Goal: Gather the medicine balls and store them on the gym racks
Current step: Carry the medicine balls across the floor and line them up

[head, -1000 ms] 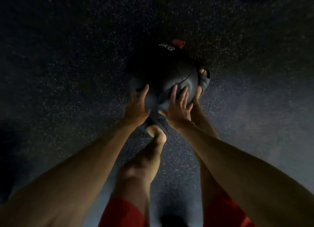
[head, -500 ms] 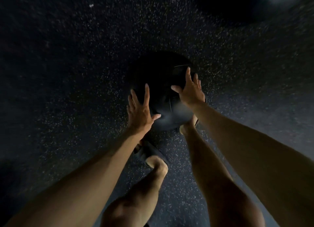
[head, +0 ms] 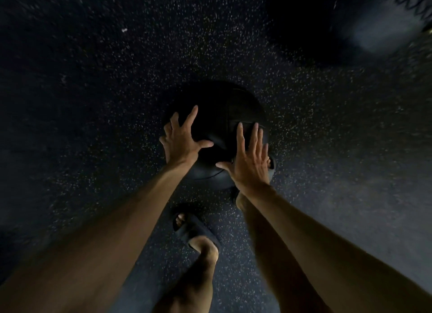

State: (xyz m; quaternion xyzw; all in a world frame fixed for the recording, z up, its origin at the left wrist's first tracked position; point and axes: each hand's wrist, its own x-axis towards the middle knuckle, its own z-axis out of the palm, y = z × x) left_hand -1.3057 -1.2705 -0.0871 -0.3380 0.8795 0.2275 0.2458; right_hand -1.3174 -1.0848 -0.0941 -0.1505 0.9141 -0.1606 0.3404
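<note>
Black med ball (head: 217, 106) btwn spread hands (head: 181, 140) (head: 249, 165)

head cam, sole view, wide-angle | worn on head, faces forward and steeply down onto speckled floor (head: 93, 102) | close range: left hand (head: 180, 142) and right hand (head: 250, 165) mid-frame on medicine ball (head: 217, 106), arms outstretched | second ball (head: 374, 32) blurred at top-right edge

Upper right, a blurred second ball (head: 378, 25) is cut off by the top edge. The medicine ball (head: 217, 106) is too dark to show markings. The right hand (head: 250, 167) hides most of the right sandal (head: 272, 172).
</note>
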